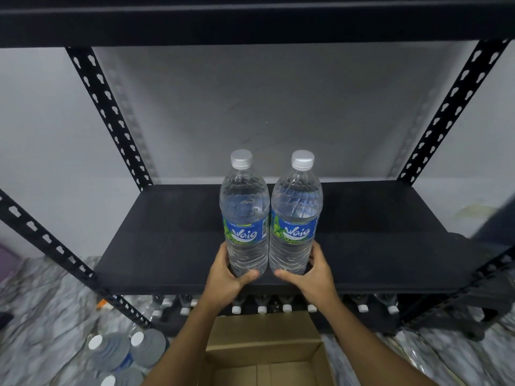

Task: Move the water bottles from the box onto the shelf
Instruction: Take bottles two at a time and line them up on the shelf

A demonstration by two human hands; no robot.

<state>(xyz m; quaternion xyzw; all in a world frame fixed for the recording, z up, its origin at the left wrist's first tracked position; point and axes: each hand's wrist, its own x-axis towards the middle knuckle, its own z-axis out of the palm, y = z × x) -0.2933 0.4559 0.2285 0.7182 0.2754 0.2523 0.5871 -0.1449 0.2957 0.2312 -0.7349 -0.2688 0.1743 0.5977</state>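
Note:
Two clear water bottles with blue labels and white caps stand upright side by side at the front middle of the black shelf board [362, 246]. My left hand [227, 277] is wrapped around the base of the left bottle [245, 213]. My right hand [312, 274] grips the base of the right bottle [295, 213]. The bottles touch each other. Below my forearms sits the open cardboard box [264, 355], and the visible part of its inside shows no bottles.
A row of white-capped bottles [287, 307] stands on the lower shelf under the board. More bottles [125, 352] lie on the marble floor at the lower left. Black perforated uprights [108, 115] frame the shelf, and another shelf board [250, 20] runs overhead.

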